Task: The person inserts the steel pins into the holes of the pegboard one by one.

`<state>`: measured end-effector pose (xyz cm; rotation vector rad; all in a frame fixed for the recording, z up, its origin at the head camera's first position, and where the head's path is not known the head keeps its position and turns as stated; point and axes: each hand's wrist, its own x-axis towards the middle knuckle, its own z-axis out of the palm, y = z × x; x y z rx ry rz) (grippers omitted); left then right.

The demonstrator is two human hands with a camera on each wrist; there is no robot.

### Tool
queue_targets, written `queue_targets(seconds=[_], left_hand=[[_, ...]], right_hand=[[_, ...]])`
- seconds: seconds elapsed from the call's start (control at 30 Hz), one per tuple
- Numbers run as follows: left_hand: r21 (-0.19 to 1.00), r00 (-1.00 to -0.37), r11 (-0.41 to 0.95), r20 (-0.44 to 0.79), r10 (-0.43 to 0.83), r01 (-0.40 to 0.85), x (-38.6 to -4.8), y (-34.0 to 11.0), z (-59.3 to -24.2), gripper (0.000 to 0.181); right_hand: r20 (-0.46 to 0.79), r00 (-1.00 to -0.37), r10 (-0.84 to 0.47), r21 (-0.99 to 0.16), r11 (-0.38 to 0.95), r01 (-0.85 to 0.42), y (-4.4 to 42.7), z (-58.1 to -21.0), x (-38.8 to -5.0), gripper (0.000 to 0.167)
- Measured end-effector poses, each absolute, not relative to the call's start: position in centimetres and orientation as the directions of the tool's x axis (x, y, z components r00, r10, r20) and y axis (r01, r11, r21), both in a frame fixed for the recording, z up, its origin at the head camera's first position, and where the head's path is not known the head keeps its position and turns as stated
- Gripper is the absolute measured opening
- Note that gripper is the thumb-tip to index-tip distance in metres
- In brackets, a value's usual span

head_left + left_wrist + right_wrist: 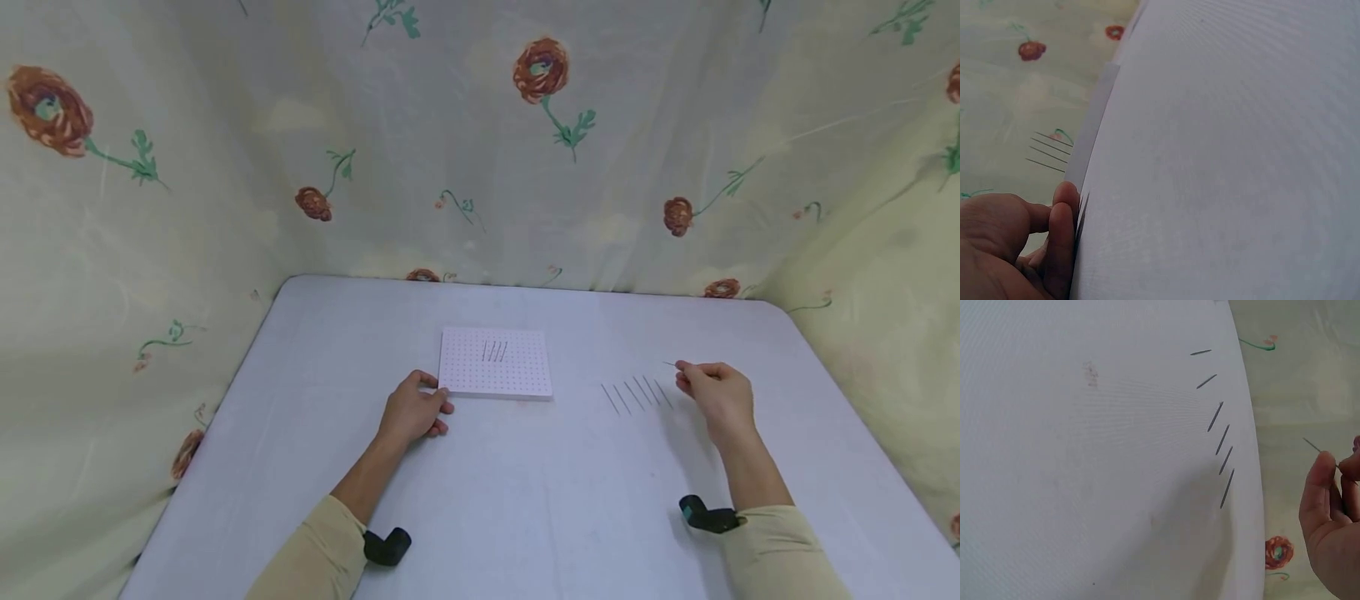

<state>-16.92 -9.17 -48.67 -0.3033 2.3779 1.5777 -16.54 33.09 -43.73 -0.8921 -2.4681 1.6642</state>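
Cloth (450,117) with flowers (542,70) hangs behind the table (525,492) bearing the perforated board (461,371).

Floral cloth (480,150): behind, left and right | white table (517,492): far corners rounded

Big gap btwn board (495,379) & loose pins (634,396). 4 stuck pins (492,351) poke up from it, in the way; L hand (414,410) blocks near L corner.
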Motion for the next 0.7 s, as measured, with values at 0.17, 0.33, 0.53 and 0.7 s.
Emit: queue_targets(seconds=[0.17,0.33,0.53,0.7], left_hand=[[0.866,-0.941,0.384,-0.337,-0.023,-0.32,-16.9,-9.2,-48.6,0.031],[0.865,-0.94,0.383,-0.341,-0.022,-0.323,-16.9,-9.2,-48.6,0.032],[0.864,-0.939,0.385,-0.344,-0.022,-0.326,-16.9,-9.2,-48.5,0.032],[0.86,-0.936,0.388,-0.35,-0.023,-0.331,-16.8,-9.1,-48.4,0.032]], right_hand=[[-0.259,-0.838,0.48,-0.889,0.22,0.4,32.9,-44.0,-16.6,0.033],[-0.224,-0.839,0.495,-0.905,0.215,0.368,32.3,-44.1,-16.7,0.042],[-0.17,-0.837,0.521,-0.876,0.309,0.371,31.1,-43.9,-16.8,0.04],[-0.126,-0.841,0.526,-0.863,0.36,0.355,29.8,-43.4,-17.0,0.034]])
